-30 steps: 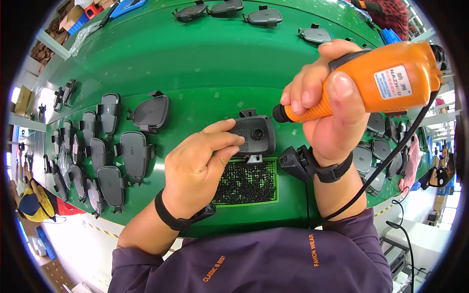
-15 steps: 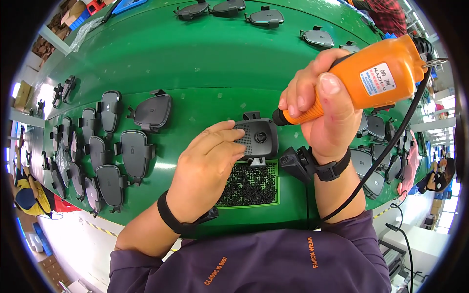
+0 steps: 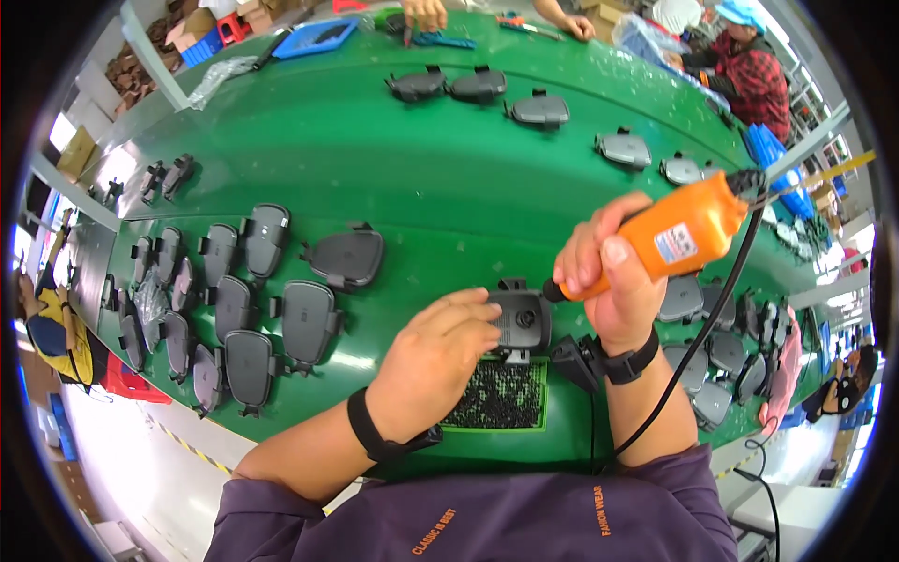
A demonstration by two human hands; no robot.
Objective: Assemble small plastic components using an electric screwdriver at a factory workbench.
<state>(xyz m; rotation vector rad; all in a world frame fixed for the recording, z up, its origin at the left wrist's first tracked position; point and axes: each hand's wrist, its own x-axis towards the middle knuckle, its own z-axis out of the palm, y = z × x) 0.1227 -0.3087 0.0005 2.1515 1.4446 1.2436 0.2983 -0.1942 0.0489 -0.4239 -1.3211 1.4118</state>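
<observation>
My left hand [image 3: 435, 361] lies over the left part of a dark grey phone holder [image 3: 524, 323], its fingers gripping it on the green table. The holder lies with a round socket and a perforated patch facing up and a clamp arm at each long side. In my right hand [image 3: 618, 281] is an orange electric screwdriver [image 3: 679, 229], tilted with its black nose down to the left. The nose is just beyond the holder's upper right corner; its bit cannot be made out. Directly below the holder, a green tray [image 3: 545, 403] contains many small black screws.
Several similar phone holders [image 3: 309, 323] stand left, with more at right [image 3: 679, 298] and far back [image 3: 538, 110]. The screwdriver's black cable [image 3: 693, 351] hangs past my right forearm. Another person's hand [image 3: 426, 14] works at the far edge; a person in checked clothing [image 3: 758, 89] is far right.
The view has tilted up, bringing more of the table's far side and other people's hands into sight. My hands, the screwdriver and the phone holder keep nearly the same arrangement.
</observation>
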